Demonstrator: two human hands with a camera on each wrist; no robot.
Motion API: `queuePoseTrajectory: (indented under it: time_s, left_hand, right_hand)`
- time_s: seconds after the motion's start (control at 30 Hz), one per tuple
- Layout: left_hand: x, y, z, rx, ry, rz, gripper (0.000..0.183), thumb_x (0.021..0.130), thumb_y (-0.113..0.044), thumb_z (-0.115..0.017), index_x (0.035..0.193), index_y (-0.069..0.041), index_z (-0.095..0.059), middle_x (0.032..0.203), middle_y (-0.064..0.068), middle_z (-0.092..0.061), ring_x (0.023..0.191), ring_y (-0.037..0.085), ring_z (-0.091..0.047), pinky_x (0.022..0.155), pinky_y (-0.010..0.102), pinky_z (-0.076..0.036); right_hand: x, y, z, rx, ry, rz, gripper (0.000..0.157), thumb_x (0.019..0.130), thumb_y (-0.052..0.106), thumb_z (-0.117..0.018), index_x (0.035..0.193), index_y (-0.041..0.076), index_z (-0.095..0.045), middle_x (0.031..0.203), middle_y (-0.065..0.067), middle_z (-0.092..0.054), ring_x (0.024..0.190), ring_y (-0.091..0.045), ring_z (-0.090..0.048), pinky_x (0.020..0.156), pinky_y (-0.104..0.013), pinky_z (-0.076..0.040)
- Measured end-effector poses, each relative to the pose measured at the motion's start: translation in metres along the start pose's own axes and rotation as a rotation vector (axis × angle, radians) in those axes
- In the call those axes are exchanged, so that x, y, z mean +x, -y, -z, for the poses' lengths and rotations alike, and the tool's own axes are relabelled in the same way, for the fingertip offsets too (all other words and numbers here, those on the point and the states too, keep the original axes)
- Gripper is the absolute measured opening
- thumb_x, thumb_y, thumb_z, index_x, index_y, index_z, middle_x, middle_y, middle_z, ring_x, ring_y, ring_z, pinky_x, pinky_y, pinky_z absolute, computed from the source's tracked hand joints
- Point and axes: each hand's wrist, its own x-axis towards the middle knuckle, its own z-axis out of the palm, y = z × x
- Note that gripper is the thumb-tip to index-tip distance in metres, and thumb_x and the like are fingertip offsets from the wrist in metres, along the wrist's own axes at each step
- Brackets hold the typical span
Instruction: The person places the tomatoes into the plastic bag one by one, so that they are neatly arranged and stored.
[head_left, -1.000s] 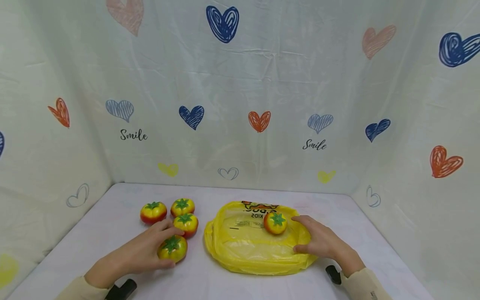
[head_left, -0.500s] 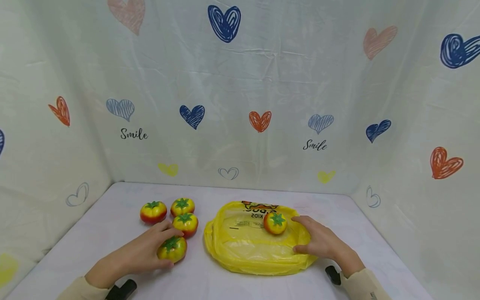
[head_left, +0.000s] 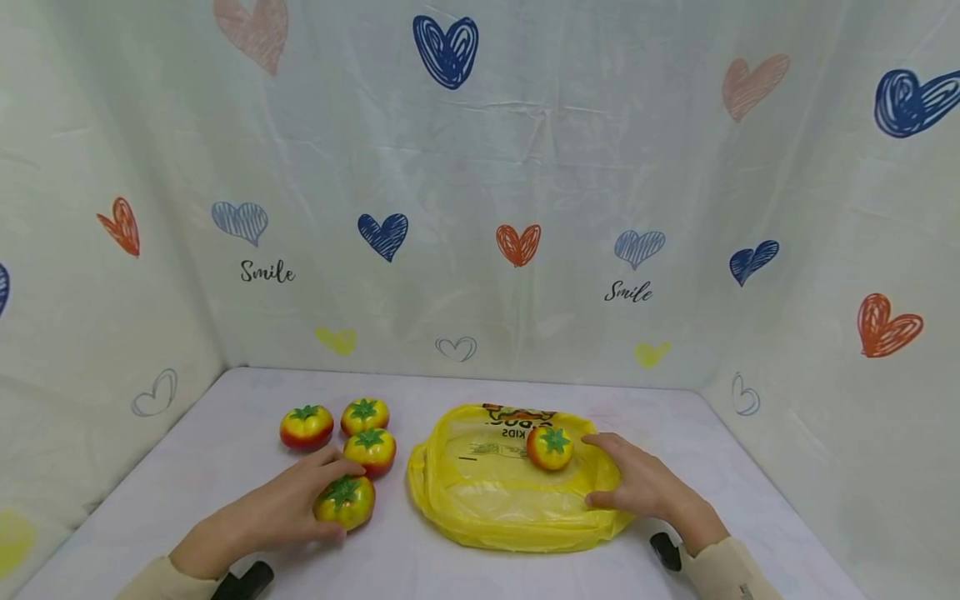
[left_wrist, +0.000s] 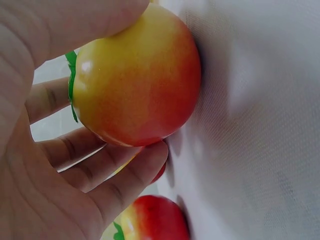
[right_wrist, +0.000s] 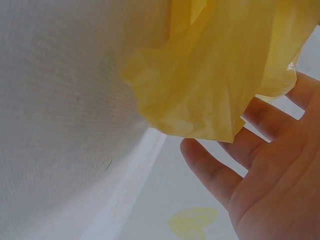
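Observation:
In the head view, my left hand (head_left: pixel 288 506) curls round the nearest yellow-and-red toy tomato (head_left: pixel 347 502), thumb on the near side and fingers on the far side. This tomato (left_wrist: pixel 140 80) sits on the table in the left wrist view, its green leaf top facing my palm. My right hand (head_left: pixel 643 481) rests at the right edge of a flattened yellow plastic bag (head_left: pixel 510 508). Its fingers (right_wrist: pixel 212 167) are spread and loosely bent beside the bag in the right wrist view. One tomato (head_left: pixel 550 448) lies on the bag.
Behind my left hand stand three more tomatoes: one at the left (head_left: pixel 307 427), one at the back (head_left: pixel 365 416) and one in front (head_left: pixel 371 451). A white cloth (head_left: pixel 435 575) covers the table. A heart-printed curtain (head_left: pixel 465 167) hangs behind and at both sides.

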Motion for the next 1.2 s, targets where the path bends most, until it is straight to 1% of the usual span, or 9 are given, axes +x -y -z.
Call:
queuePoseTrajectory:
  time_s: [0.23, 0.53, 0.73, 0.9, 1.03, 1.2]
  left_hand:
    - [0.001, 0.001, -0.002, -0.004, -0.003, 0.012, 0.063, 0.068, -0.039, -0.084, 0.122, -0.017, -0.060, 0.109, -0.006, -0.046, 0.099, 0.017, -0.046, 0.089, 0.048, -0.047]
    - [-0.001, 0.002, -0.002, 0.013, -0.018, -0.006, 0.061, 0.069, -0.038, -0.083, 0.122, -0.017, -0.060, 0.109, -0.006, -0.045, 0.099, 0.016, -0.047, 0.088, 0.046, -0.047]
    - [-0.001, -0.001, -0.002, 0.014, -0.024, -0.014, 0.061, 0.070, -0.039, -0.083, 0.122, -0.018, -0.060, 0.115, -0.003, -0.046, 0.102, 0.019, -0.047, 0.089, 0.050, -0.047]
    - [0.001, -0.005, -0.001, 0.030, -0.047, -0.031, 0.059, 0.070, -0.038, -0.083, 0.122, -0.019, -0.060, 0.120, -0.001, -0.047, 0.109, 0.022, -0.048, 0.092, 0.051, -0.046]
    - [0.002, -0.010, 0.001, 0.049, -0.065, -0.059, 0.059, 0.071, -0.039, -0.082, 0.122, -0.022, -0.059, 0.120, -0.003, -0.048, 0.106, 0.019, -0.049, 0.089, 0.048, -0.048]
    - [0.006, -0.016, 0.003, 0.069, -0.063, -0.070, 0.059, 0.073, -0.040, -0.081, 0.124, -0.023, -0.059, 0.115, -0.009, -0.046, 0.100, 0.012, -0.048, 0.085, 0.039, -0.050]
  right_hand:
    - [0.001, 0.001, -0.001, -0.001, -0.001, -0.002, 0.080, 0.068, 0.048, -0.081, 0.137, 0.023, -0.049, 0.141, -0.003, -0.045, 0.126, -0.030, -0.045, 0.099, -0.058, -0.037]
    - [0.002, 0.002, -0.002, -0.011, -0.001, 0.016, 0.080, 0.068, 0.046, -0.081, 0.137, 0.022, -0.049, 0.141, -0.003, -0.046, 0.125, -0.028, -0.046, 0.099, -0.056, -0.038]
    - [0.001, 0.003, -0.001, -0.009, 0.004, 0.007, 0.080, 0.068, 0.047, -0.081, 0.137, 0.021, -0.049, 0.141, -0.003, -0.045, 0.125, -0.028, -0.046, 0.099, -0.056, -0.038]
    - [0.001, 0.002, -0.001, -0.005, 0.009, -0.002, 0.081, 0.068, 0.047, -0.081, 0.137, 0.021, -0.049, 0.141, -0.003, -0.045, 0.126, -0.029, -0.046, 0.100, -0.056, -0.037]
    - [0.002, 0.001, -0.002, -0.007, 0.012, -0.010, 0.081, 0.068, 0.049, -0.080, 0.137, 0.021, -0.049, 0.142, -0.003, -0.045, 0.126, -0.029, -0.046, 0.100, -0.056, -0.037]
    - [0.001, 0.001, -0.001, -0.014, 0.011, -0.008, 0.083, 0.067, 0.051, -0.080, 0.137, 0.021, -0.048, 0.142, -0.004, -0.045, 0.126, -0.030, -0.045, 0.099, -0.058, -0.037]
